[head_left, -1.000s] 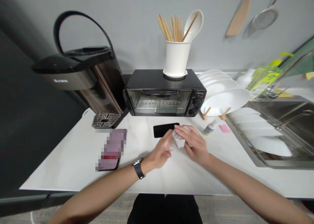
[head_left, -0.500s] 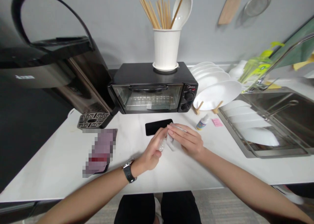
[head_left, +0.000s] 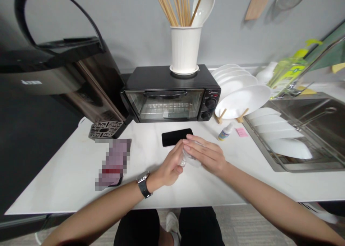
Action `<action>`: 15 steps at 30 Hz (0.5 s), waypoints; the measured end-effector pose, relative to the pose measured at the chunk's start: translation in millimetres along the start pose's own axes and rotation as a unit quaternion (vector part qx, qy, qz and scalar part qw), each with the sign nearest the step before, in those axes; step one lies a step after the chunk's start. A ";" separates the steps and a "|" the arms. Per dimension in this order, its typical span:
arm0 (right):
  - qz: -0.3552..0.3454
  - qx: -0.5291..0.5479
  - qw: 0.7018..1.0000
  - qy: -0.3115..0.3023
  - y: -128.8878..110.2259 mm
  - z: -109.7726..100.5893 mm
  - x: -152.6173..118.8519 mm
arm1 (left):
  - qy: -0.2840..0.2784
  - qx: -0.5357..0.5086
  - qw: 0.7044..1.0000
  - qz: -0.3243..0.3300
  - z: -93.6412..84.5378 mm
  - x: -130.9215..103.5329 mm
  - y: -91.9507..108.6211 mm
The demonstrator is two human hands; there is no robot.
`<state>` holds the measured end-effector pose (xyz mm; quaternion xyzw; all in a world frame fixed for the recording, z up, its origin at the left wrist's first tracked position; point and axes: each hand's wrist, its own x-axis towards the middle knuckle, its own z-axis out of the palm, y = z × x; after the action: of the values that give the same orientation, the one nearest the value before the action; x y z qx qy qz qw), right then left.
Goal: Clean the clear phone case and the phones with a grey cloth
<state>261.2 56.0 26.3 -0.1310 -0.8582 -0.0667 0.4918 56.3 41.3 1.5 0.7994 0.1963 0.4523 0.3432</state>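
Observation:
My left hand [head_left: 172, 165], with a watch [head_left: 143, 184] on its wrist, is closed on a small clear object [head_left: 183, 162] that is mostly hidden by the fingers. Against it, my right hand [head_left: 206, 154] is closed over a whitish, see-through piece [head_left: 194, 161], perhaps a wipe or film; its exact kind is unclear. The hands meet above the white counter [head_left: 199, 188]. Just behind them lies a black phone [head_left: 175, 137]. A small spray bottle [head_left: 225, 132] stands to the right, beside a pink note [head_left: 242, 132].
Behind are a black toaster oven [head_left: 172, 80] bearing a white cup [head_left: 185, 48] of chopsticks, and racked plates [head_left: 242, 100]. A large dispenser [head_left: 88, 77] and a blurred-out purplish item [head_left: 115, 159] are left. The sink [head_left: 320, 120] with bowls is right.
The right fingers have shifted over the whitish piece, which now looks more spread out beneath them. The view has moved slightly, and a white shoe shows more below the counter.

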 end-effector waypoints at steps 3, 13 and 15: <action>0.015 -0.011 1.000 0.013 -0.1 -0.1 0.6 | 0.002 0.004 1.000 -0.015 -1.1 1.7 -0.4; 0.019 -0.060 0.998 -0.022 1.7 -6.5 3.4 | 0.007 0.015 1.000 0.006 -1.7 -0.3 -7.2; 0.038 -0.047 0.998 -0.006 4.3 -4.1 1.3 | 0.001 0.019 1.000 -0.008 -1.8 1.0 -6.0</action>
<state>265.2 59.3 29.5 -0.1871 -0.8512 -0.0875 0.4825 55.2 46.7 -1.6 0.8037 0.2115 0.4467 0.3312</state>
